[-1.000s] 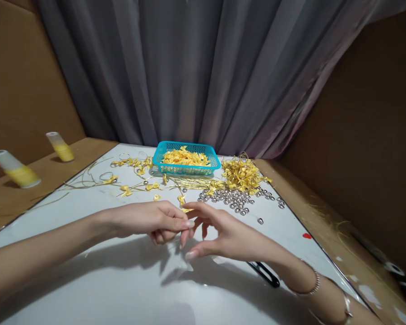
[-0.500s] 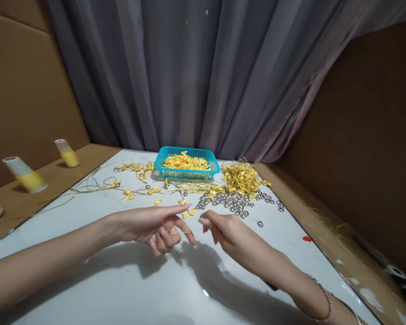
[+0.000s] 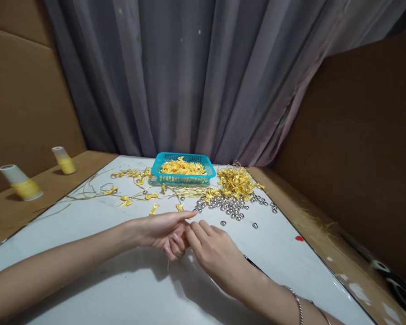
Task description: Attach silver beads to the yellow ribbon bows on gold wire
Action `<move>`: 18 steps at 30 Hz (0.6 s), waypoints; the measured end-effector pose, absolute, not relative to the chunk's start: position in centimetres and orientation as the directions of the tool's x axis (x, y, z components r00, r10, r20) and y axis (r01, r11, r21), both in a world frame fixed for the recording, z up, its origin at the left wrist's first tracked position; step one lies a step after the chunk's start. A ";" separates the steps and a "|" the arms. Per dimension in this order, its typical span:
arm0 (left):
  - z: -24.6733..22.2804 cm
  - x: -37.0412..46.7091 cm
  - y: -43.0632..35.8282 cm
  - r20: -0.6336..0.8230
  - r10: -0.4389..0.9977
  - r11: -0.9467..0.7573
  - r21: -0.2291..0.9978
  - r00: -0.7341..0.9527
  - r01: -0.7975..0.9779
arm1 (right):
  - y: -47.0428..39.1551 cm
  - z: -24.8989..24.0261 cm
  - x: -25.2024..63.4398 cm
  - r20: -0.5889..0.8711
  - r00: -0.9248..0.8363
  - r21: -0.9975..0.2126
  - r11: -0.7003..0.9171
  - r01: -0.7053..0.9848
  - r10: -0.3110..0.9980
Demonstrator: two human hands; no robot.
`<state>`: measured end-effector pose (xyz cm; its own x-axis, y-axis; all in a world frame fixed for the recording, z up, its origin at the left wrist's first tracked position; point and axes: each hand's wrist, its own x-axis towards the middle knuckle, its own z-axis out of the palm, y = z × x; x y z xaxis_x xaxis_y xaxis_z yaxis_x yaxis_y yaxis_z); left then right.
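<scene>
My left hand [image 3: 169, 234] is palm up over the white table, its thumb stretched out and its other fingers curled. A thin gold cord [image 3: 168, 265] hangs below those fingers. Against the left fingertips, my right hand [image 3: 212, 249] is closed in a pinch, back of the hand towards me; whatever lies between its fingertips is hidden. Just beyond the hands lie yellow ribbon bows [image 3: 154, 208] and a spread of silver beads [image 3: 228, 205]. One lone bead [image 3: 223, 223] sits behind my right hand.
A blue basket [image 3: 184, 180] of yellow bows stands at the back, beside a heap of bows with gold cords [image 3: 237, 181]. Yellow thread spools [image 3: 22, 184] stand on the left. A slim dark object [image 3: 253, 264] lies partly under my right forearm. Cardboard walls flank the table [image 3: 122, 293].
My right hand has moved left to meet my left hand, whose fingers have curled in. The lone bead behind my right hand has come into view. The whole view has shifted slightly.
</scene>
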<state>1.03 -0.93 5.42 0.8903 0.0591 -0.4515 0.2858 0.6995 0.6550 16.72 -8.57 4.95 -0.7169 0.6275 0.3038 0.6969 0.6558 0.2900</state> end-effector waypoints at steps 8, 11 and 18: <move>4.1 2.5 -1.3 -0.493 0.218 0.684 0.693 0.842 0.228 | -9.0 5.0 19.5 0.287 -0.687 0.245 0.642 0.726 0.667; 3.9 2.5 -1.7 -0.435 0.361 0.613 0.777 0.825 0.141 | -8.7 5.0 20.5 0.301 -0.595 0.180 0.568 0.803 0.745; 3.7 2.9 -2.1 -0.273 0.560 0.455 0.890 0.782 -0.015 | -7.6 2.9 20.3 0.189 -0.433 -0.005 0.442 0.897 0.881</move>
